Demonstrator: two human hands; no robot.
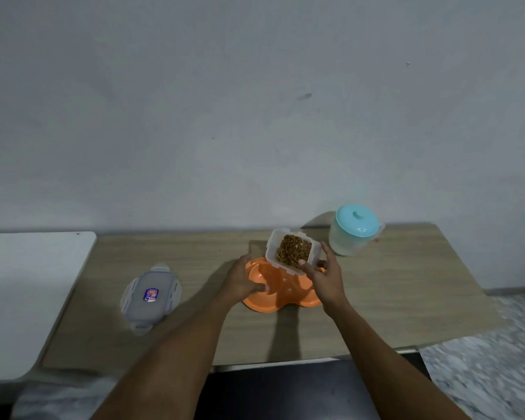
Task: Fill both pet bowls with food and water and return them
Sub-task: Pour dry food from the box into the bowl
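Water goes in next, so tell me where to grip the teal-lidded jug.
Probably round the jug at its translucent body, below the lid, from the near right: it stands upright, wall behind, food container on its left.

An orange double pet bowl (pixel 264 298) sits flat mid-way along the wooden table (pixel 391 298). A lidless clear container (pixel 272 250) of brown kibble (pixel 294 251) tilts over its far side. The snap lid (pixel 150 297) lies flat leftward, and a teal-lidded jug (pixel 344 244) stands upright near the far-right corner.
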